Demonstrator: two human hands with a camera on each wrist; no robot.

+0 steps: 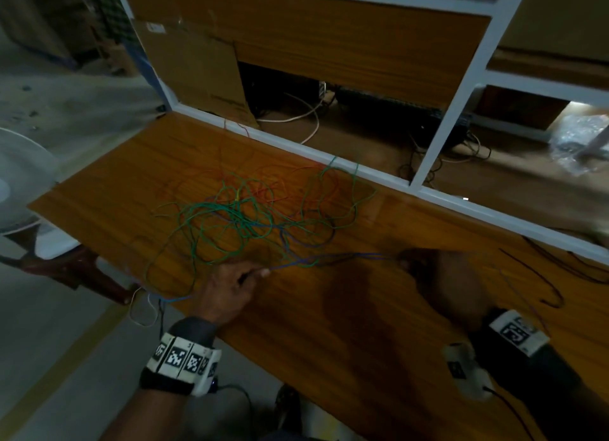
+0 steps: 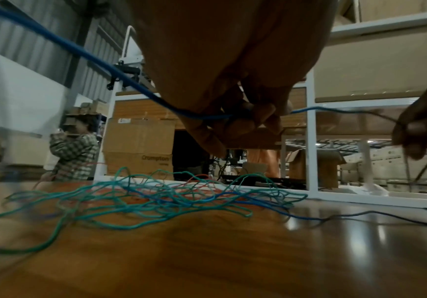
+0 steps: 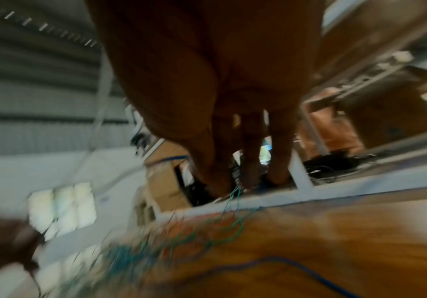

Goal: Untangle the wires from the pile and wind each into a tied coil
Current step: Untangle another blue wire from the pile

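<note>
Loosely tangled green, red and blue wires (image 1: pixel 250 210) sprawl mid-frame on the wooden table (image 1: pixel 362 325) — my left hand (image 1: pixel 227 292) pinches the blue wire (image 2: pixel 136 84); my right hand (image 1: pixel 441 275) is blurred — grip unclear.

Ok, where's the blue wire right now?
In the head view the blue wire runs along the near side of the wooden table, stretched between the left hand and right hand, just in front of the tangled pile.

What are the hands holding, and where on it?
The left hand pinches the blue wire partway along, between fingertips. The right hand grips dark wire, but blur hides exactly where.
</note>
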